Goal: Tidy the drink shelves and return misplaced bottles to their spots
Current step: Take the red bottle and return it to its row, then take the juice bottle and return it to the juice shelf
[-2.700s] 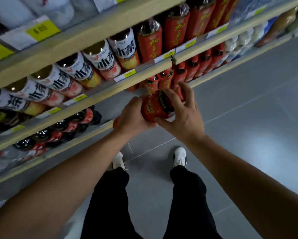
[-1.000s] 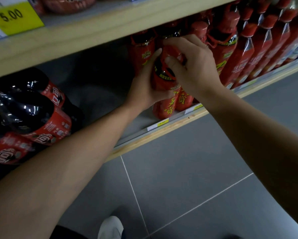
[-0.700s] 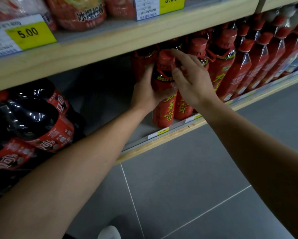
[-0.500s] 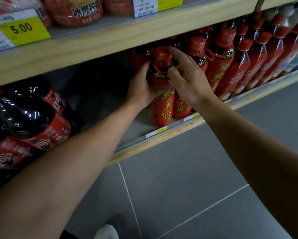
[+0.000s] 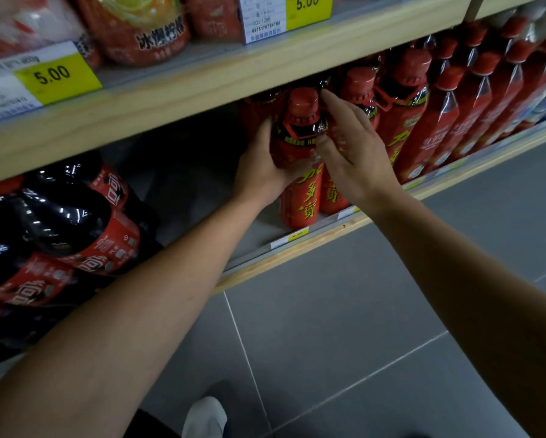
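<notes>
The left hand [image 5: 262, 172] clasps the red bottle [image 5: 300, 172] at its shoulder; the right hand [image 5: 350, 156] looks loosely spread beside it; full, stiff, slick wrap, best gripped mid-body

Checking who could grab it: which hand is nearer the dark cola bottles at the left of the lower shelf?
Left. The left hand grips a red bottle rightward of the dark cola bottles; the right hand lies farther right.

bottle [image 5: 300, 172]: red, yellow lettering | cola bottles [image 5: 60, 222]: black, red labels | price tags [image 5: 57, 74]: yellow
</notes>
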Demonstrator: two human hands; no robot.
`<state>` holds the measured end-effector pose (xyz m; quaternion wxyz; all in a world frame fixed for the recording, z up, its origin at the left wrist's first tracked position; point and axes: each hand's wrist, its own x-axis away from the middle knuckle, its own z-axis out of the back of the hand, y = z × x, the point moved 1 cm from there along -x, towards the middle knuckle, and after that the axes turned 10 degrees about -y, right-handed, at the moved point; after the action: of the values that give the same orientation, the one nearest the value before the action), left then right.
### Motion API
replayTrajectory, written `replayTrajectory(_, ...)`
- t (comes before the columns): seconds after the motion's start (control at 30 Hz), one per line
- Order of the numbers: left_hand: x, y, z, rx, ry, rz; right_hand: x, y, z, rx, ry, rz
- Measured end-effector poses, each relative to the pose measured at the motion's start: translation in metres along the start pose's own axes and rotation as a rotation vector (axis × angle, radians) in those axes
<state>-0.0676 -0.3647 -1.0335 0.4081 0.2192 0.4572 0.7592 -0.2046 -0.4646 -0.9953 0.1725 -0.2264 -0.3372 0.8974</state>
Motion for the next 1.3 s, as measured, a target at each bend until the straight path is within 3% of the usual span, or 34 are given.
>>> replayTrajectory(0.13, 0.034, 0.028, 0.015, -0.118, -0.048, 0.196, 0.033, -0.011, 0.026, -0.018, -0.037, -0.203)
replayTrajectory(0.3, 0.085, 0.104, 0.017, -0.316, -0.316, 0.434, 0.087, -0.047, 0.102, -0.024, -0.200, -0.480)
replayTrajectory(0.43, 0.102, 0.209, 0.001, -0.463, -0.553, 0.356, 0.129, -0.090, 0.204, 0.080, -0.330, -0.668)
replayTrajectory(0.63, 0.091, 0.403, -0.047, -0.695, -0.845, 0.033, 0.190, -0.147, 0.387, 0.154, -0.402, -0.883)
replayTrajectory(0.73, 0.084, 0.500, -0.077, -0.804, -0.915, -0.106, 0.215, -0.161, 0.477, 0.197, -0.394, -0.924)
replayTrajectory(0.83, 0.074, 0.580, -0.106, -0.871, -0.921, -0.210, 0.231, -0.166, 0.552, 0.243, -0.385, -0.944)
replayTrajectory(0.97, 0.044, 0.658, -0.142, -0.857, -0.902, -0.224, 0.231, -0.150, 0.634, 0.314, -0.396, -0.916)
replayTrajectory(1.3, -0.084, 0.742, -0.251, -0.832, -0.722, -0.242, 0.163, -0.034, 0.794, 0.460, -0.395, -0.824)
